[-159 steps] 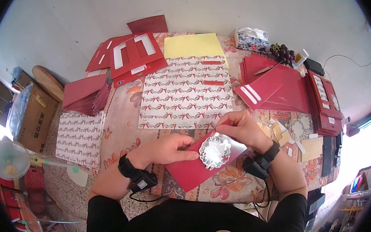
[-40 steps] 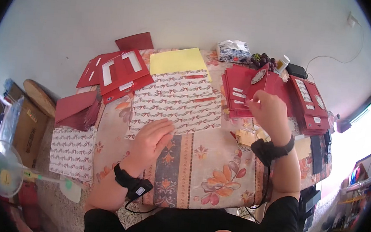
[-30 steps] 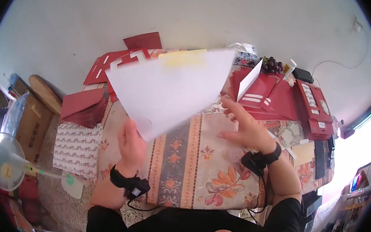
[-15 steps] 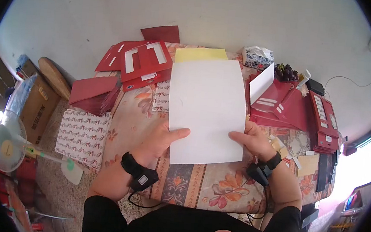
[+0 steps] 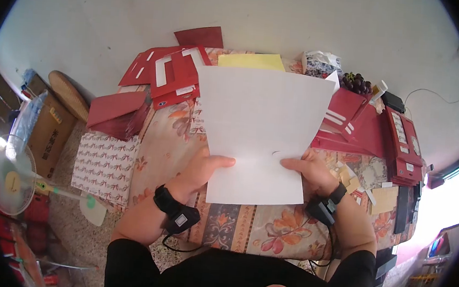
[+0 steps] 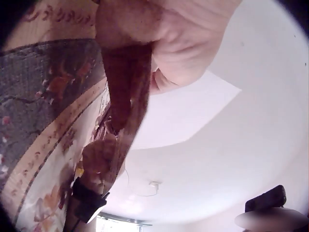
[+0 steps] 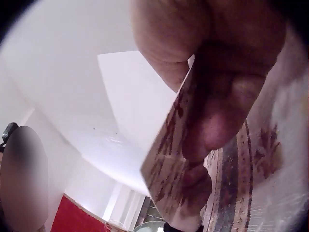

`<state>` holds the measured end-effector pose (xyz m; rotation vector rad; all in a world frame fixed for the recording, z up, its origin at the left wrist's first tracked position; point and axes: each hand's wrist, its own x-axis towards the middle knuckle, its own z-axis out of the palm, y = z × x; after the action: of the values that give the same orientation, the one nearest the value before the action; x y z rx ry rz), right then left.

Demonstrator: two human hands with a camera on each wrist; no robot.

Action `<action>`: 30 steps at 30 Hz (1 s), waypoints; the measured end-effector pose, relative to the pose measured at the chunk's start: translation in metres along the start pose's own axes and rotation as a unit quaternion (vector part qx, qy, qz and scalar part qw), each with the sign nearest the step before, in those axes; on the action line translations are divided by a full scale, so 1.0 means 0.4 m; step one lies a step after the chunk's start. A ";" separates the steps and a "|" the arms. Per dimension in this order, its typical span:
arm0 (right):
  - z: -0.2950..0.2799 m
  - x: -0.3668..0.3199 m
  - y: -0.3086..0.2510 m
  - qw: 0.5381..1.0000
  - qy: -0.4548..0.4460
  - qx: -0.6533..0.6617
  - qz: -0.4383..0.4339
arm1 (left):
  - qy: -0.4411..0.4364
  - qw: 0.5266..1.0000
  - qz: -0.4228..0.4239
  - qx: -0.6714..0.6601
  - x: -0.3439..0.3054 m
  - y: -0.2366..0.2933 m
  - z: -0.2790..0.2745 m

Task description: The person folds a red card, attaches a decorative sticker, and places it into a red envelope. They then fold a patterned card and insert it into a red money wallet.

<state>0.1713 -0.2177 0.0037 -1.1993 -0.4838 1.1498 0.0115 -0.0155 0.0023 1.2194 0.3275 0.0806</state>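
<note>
A large sheet of paper [image 5: 261, 119] is held up over the near part of the table, its plain white side towards me. A small dark curved mark shows near its right thumb. In the right wrist view its underside [image 7: 161, 166] carries a printed pattern. My left hand [image 5: 201, 168] grips the left side, thumb on top and fingers underneath. Opposite it, my right hand [image 5: 317, 173] pinches the right side in the same way. The sheet bows slightly, and its far edge hides part of a patterned sheet [image 5: 198, 120] lying on the table.
Red envelopes and folders [image 5: 178, 77] lie at the back left, a red stack [image 5: 360, 129] at the right. Beyond are a tissue box [image 5: 321, 65] and grapes [image 5: 357, 83]. Patterned sheets [image 5: 105, 166] lie at the left; a fan [image 5: 10, 175] stands beside the table.
The red piece with the wreath cut-out has left my hands. My left hand has lifted the patterned sheet and turned it white side up; my right hand has come from the red stack to grip it.
</note>
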 end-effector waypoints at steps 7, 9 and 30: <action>0.000 0.009 0.004 0.997 0.003 0.076 0.020 | 0.004 0.999 0.003 -0.054 -0.005 -0.001 0.011; 0.004 0.004 -0.002 0.996 0.008 0.090 0.021 | -0.039 0.993 -0.023 -0.112 0.003 -0.012 -0.019; -0.014 0.001 0.021 0.972 -0.204 0.063 0.101 | -0.068 0.972 0.224 0.005 0.030 -0.104 -0.042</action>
<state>0.1721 -0.2207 -0.0059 -0.9163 -0.5958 1.5918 0.0131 -0.0118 -0.0441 1.2835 -0.0737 0.3839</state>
